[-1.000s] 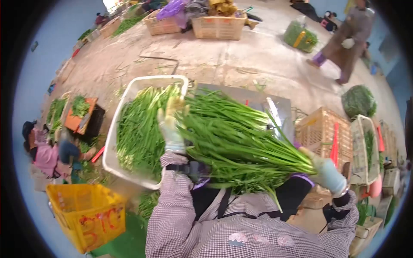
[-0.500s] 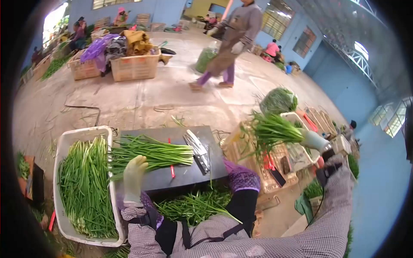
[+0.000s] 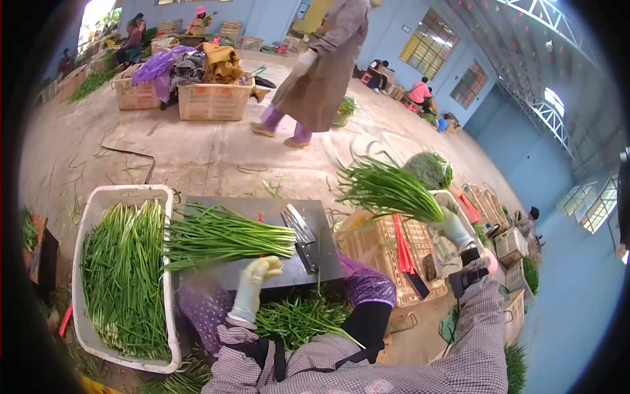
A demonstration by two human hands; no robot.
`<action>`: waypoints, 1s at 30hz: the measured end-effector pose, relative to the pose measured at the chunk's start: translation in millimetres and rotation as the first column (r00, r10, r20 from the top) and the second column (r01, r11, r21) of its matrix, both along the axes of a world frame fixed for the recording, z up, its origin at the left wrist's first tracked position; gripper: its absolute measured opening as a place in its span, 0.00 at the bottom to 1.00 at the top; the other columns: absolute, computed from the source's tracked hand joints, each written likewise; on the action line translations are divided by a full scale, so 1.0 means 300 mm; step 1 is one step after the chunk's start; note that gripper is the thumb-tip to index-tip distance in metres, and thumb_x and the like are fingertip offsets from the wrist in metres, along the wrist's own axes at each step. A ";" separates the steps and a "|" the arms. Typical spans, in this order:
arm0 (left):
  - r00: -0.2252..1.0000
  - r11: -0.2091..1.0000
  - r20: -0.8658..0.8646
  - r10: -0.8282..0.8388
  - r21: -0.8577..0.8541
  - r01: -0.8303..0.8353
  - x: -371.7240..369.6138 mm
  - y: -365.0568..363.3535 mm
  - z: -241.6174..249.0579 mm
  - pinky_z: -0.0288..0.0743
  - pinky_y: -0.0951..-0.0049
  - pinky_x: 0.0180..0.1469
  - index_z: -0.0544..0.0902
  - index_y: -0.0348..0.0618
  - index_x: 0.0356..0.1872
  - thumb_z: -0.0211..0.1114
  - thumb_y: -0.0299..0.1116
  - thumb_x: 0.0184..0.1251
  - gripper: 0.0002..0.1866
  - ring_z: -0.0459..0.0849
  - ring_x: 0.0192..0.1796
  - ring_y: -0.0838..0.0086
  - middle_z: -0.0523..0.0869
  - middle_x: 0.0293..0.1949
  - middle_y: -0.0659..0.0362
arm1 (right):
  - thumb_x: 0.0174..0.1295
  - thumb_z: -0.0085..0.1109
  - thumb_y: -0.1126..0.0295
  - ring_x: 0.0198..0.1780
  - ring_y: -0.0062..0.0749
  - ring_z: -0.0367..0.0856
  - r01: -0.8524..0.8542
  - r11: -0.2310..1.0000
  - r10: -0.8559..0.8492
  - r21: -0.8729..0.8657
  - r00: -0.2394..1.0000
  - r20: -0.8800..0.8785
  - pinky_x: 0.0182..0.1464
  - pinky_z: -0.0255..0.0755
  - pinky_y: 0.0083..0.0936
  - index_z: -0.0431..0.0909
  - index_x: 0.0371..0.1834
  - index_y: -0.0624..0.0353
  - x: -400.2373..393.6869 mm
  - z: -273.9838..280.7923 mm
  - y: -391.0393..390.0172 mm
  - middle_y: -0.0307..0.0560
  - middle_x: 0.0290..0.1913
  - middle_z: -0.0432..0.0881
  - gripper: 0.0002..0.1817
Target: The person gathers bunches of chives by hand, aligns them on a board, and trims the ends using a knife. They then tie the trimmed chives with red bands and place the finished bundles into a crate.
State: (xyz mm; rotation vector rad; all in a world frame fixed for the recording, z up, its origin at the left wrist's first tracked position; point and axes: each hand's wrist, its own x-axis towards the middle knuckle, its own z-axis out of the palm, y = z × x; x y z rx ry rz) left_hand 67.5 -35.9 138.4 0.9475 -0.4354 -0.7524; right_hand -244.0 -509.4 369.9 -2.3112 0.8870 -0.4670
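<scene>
My gloved right hand point(image 3: 453, 226) grips a bunch of green chives point(image 3: 394, 190) by its stem end, raised above the crates on the right; the leaves fan out to the left. My gloved left hand point(image 3: 258, 279) is at the front edge of a dark board point(image 3: 321, 217), fingers curled together beside the end of a red strap point(image 3: 261, 256). Whether they pinch it cannot be made out. Another bunch of chives point(image 3: 230, 233) lies across that strap on the board. Knives point(image 3: 302, 240) with dark handles lie right of the bunch.
On the left stands a white crate point(image 3: 172, 315) full of chives. Loose greens point(image 3: 295, 318) lie below the board. Red straps point(image 3: 402, 246) and a dark-handled tool point(image 3: 418, 285) rest on a tan crate point(image 3: 361, 243). A person point(image 3: 318, 72) in a long apron walks across the floor beyond.
My left hand has moved right and down to the board's front edge. My right hand has brought the bunch of chives left and slightly lower. The walking person has moved left.
</scene>
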 end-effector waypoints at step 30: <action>0.859 0.880 -0.499 -0.115 -0.453 -0.145 -0.185 -0.092 0.044 0.75 0.53 0.78 0.68 0.34 0.79 0.65 0.49 0.81 0.37 0.77 0.77 0.55 0.77 0.76 0.47 | 0.58 0.65 0.78 0.37 0.48 0.84 -0.419 0.700 0.351 -0.578 0.907 -0.233 0.35 0.78 0.40 0.66 0.85 0.53 0.481 -0.529 1.152 0.50 0.45 0.82 0.45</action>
